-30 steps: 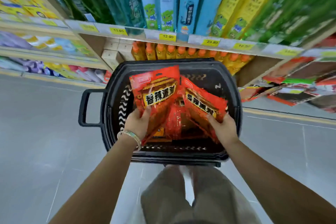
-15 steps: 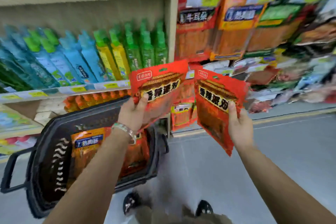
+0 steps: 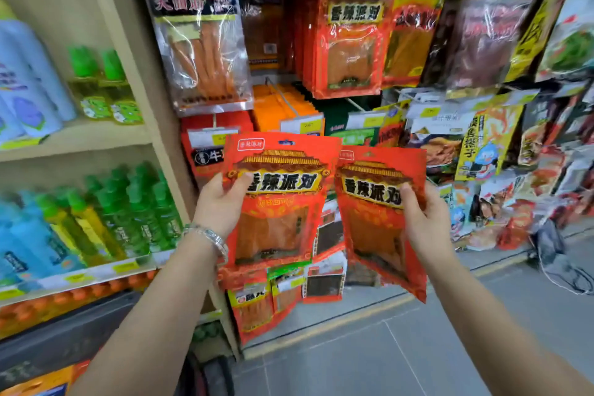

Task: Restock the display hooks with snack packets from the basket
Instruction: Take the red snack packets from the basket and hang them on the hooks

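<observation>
We hold two packets side by side before the hook rack: the left packet (image 3: 276, 202) in our left hand (image 3: 218, 206), the right packet (image 3: 379, 219) in our right hand (image 3: 424, 222) (their inner edges just touch). Matching packets (image 3: 348, 32) hang above them. Shelves of bottles (image 3: 106, 219) stand to the left, the basket (image 3: 64, 341) low beneath them.

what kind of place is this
Most likely a small grocery shop aisle: red snack packets hanging on display hooks, yellow price labels on the shelf edge, and rows of green and blue plastic bottles.
</observation>
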A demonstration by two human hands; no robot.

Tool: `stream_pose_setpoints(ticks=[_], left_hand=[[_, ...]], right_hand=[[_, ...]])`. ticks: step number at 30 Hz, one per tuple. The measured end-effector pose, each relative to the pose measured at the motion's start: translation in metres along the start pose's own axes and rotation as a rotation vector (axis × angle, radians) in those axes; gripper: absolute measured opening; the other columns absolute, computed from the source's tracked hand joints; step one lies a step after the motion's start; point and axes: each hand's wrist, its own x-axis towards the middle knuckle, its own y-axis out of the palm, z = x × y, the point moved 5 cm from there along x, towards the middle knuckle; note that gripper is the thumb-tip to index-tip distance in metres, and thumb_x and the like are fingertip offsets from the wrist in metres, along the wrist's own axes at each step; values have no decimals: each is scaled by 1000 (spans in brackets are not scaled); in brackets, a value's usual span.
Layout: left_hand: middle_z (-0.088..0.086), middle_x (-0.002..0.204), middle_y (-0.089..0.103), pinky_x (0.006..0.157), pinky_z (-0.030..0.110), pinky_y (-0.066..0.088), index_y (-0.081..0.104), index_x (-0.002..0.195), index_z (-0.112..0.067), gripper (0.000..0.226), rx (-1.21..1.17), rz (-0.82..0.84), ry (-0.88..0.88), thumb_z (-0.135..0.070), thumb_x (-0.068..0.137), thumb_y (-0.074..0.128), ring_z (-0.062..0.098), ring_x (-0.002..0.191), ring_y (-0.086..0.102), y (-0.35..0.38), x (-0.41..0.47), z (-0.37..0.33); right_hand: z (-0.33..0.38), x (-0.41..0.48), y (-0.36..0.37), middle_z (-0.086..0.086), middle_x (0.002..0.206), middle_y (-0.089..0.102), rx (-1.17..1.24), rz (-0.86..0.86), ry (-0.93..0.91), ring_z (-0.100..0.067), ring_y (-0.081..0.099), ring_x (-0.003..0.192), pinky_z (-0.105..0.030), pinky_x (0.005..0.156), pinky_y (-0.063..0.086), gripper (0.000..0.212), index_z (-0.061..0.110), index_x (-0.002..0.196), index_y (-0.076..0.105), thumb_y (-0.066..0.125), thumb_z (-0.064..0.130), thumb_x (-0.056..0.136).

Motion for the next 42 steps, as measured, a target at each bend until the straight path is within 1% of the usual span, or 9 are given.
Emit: stream_pose_setpoints(ticks=[7,10,13,15,23,31,37,40,42], left_hand=[[-21,67,64,62,24,46,63,69,-38,23,-59,-91,128,-52,86,56,0,69,60,28,73,-74],[-16,71,62,62,28,44,59,69,-30,30,-25,-150,206,-55,86,54,5,70,59,37,104,-101],[-8,66,60,58,26,41,59,68,-24,34,-26,-183,267,-50,89,54,11,63,57,46,132,-122],[-7,67,61,59,26,42,61,68,-23,34,-47,-193,290,-48,89,54,13,63,57,52,146,-132],[-14,66,61,54,21,43,62,66,-27,30,-92,-234,293,-45,89,56,4,61,57,79,176,-151],[-8,72,68,80,43,53,66,62,-31,30,-149,-323,201,-49,86,60,24,80,68,107,184,-158],[-10,70,67,61,28,50,65,69,-27,29,-141,-385,170,-50,86,59,12,68,65,121,174,-160],[-11,68,67,61,29,51,65,69,-28,29,-124,-404,186,-50,87,58,9,65,64,125,168,-161],[-12,64,69,62,30,51,66,64,-33,30,-128,-401,187,-50,87,58,7,63,66,129,166,-161]], right_hand=[[31,115,1,13,53,43,89,-124,-55,1,36,46,-27,51,31,28,26,66,52,53,33,94],[57,165,7,16,54,49,176,-118,-155,5,38,52,-15,51,32,28,35,68,59,53,37,95],[72,211,10,-14,72,52,186,-125,-257,-2,42,68,-23,62,34,35,5,81,58,51,36,95],[77,240,9,-17,75,51,237,-158,-272,-8,45,74,-29,68,36,41,-3,85,56,52,37,94],[91,323,18,6,68,52,590,-137,-167,-16,45,74,-34,70,37,31,22,62,56,56,30,92],[83,375,44,1,65,35,546,28,-112,-21,34,70,-38,66,28,40,24,56,38,59,34,88],[65,393,51,14,49,31,440,22,-127,-9,31,54,-30,57,24,47,24,50,33,59,34,88],[59,394,54,20,66,49,392,-7,-148,0,44,62,-18,60,34,21,29,70,54,63,40,85],[53,390,51,13,77,46,425,-66,-160,-7,46,71,-17,67,36,24,32,81,47,70,37,80]])
